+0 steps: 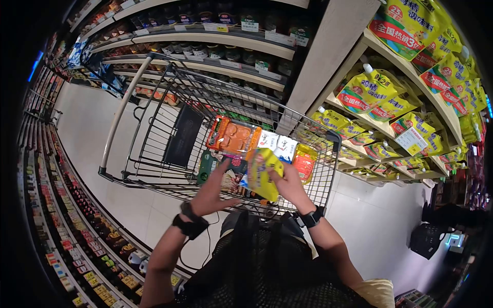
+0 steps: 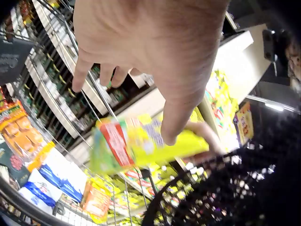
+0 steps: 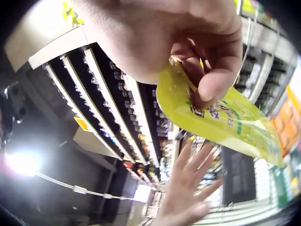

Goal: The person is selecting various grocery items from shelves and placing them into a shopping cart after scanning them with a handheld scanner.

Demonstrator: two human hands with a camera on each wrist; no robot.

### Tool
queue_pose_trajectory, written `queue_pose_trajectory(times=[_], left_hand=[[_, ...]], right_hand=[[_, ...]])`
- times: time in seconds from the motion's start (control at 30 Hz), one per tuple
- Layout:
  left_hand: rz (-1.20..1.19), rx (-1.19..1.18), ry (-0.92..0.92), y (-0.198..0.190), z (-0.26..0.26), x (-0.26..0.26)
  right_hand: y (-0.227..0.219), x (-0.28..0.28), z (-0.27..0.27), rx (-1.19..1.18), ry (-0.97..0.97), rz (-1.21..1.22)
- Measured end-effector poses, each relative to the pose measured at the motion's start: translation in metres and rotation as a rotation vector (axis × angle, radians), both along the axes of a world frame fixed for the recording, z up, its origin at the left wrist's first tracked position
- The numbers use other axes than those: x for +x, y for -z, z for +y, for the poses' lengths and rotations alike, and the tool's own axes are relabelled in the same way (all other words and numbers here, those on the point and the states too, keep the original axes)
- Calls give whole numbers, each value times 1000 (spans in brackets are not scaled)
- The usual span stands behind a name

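My right hand [image 1: 291, 186] pinches a yellow seasoning pouch [image 1: 267, 177] between thumb and curled fingers, above the shopping cart [image 1: 154, 177]. In the right wrist view the pouch [image 3: 221, 117] hangs from the thumb and fingers at one end. My left hand [image 1: 210, 191] is to the left of the pouch, fingers spread and holding nothing. Below the hands, the cart bears an orange tray pack [image 1: 233, 134], white packs [image 1: 282, 146] with dark characters, a red-and-yellow pack [image 1: 306, 163] and a dark green pack [image 1: 206, 167].
Shelves [image 1: 411, 123] at the right carry rows of similar yellow pouches. Dark jars [image 1: 226, 13] line the shelves beyond the cart. Another long shelf [image 1: 77, 231] curves along the left, and a black basket [image 1: 427, 240] is at the far right.
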State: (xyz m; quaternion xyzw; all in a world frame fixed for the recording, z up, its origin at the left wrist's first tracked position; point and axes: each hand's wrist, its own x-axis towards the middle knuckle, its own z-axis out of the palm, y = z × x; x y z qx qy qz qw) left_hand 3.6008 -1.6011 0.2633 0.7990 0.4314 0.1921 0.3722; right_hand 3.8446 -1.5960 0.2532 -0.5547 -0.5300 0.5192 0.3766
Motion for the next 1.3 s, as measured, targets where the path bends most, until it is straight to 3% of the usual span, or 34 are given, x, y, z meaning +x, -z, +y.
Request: queue_pose_trajectory(times=[0.07, 0.1, 0.13, 0.2, 0.27, 0.33, 0.37, 0.4, 0.47, 0.5, 0.53, 0.6, 0.67, 0.73, 0.83, 0.9, 0.93, 1.0, 1.07, 1.13, 1.17, 1.23, 1.3], left_hand=[[-63, 94, 11, 5, 4, 29], [-181, 67, -86, 15, 6, 34], [-299, 40, -183, 27, 8, 35], [-361, -1, -249, 49, 9, 26], [-423, -42, -334, 70, 5, 9], [-691, -306, -662, 84, -4, -9], [-773, -472, -729, 81, -8, -18], [-774, -463, -752, 79, -11, -23], [-1025, -657, -900, 75, -13, -30], [-1069, -665, -918, 70, -15, -32], [-1084, -646, -939, 63, -16, -33], [-1164, -756, -931, 47, -19, -37], [-1215, -709, -969, 42, -24, -39], [-1225, -745, -948, 31, -30, -41], [-1147, -717, -970, 27, -40, -34], [-1064, -757, -998, 33, -42, -30], [-1069, -739, -982, 44, -38, -31], [-1084, -750, -1028, 58, -32, -33], [-1024, -793, -1050, 73, -31, -23], [-1013, -779, -1040, 87, -27, -20], [-1023, -756, -1017, 94, -25, -20], [-1036, -753, -1008, 101, -18, -20], [-1057, -727, -997, 101, -9, -16]], right_hand=[[-4, -30, 15, 41, -141, 225], [-15, -39, 14, -226, -123, 367], [-14, -45, 17, -225, -125, 369], [-5, -53, 23, -363, -123, 723], [55, -46, 39, -437, -179, 840], [101, -27, 52, -530, -131, 527], [126, -17, 53, -538, -272, 14], [156, -6, 46, -509, -402, -500], [264, 23, 2, -300, -516, -501], [285, 24, -9, -519, -719, -861], [308, 27, -26, -532, -756, -936], [285, 21, -34, -667, -868, -901], [334, 23, -30, -543, -1000, -1006], [349, 30, -40, -562, -1093, -1008], [356, 55, -78, -565, -962, -1108], [400, 77, -98, -393, -1136, -1333], [385, 74, -83, -563, -1190, -1231], [353, 66, -65, -641, -1062, -1118], [392, 81, -78, -824, -1009, -943], [382, 103, -66, -813, -973, -947], [274, 73, -39, -813, -1033, -925], [295, 89, -38, -749, -998, -816], [273, 91, -26, -828, -906, -667]])
